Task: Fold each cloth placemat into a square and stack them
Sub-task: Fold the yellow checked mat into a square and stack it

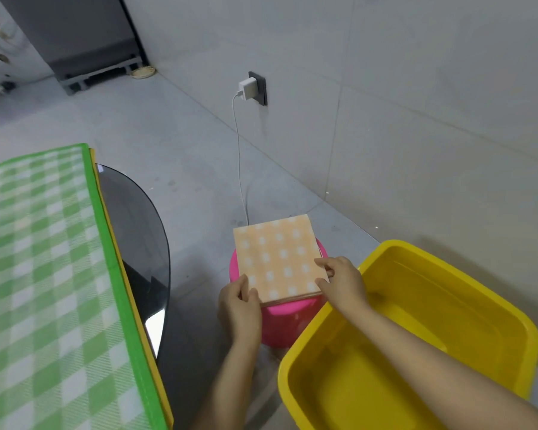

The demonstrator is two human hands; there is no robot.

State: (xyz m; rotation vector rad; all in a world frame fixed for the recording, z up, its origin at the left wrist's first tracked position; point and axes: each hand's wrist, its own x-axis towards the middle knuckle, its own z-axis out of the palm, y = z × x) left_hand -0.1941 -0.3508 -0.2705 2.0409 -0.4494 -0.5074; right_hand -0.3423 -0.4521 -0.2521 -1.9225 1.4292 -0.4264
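Observation:
A folded orange placemat [277, 259] with white dots lies as a square on top of a pink stool [284, 324] on the floor. My left hand [239, 305] grips its near left corner. My right hand [342, 280] holds its near right edge, thumb on top. A green checked placemat [44, 274] lies spread flat on the glass table at the left, with a yellow mat edge [131, 293] showing beneath it.
A yellow plastic tub [416, 336] stands at the right, touching the pink stool. The dark glass table [140, 237] curves out at the left. A white charger [247, 88] with a cable hangs from a wall socket. Grey tiled floor lies between.

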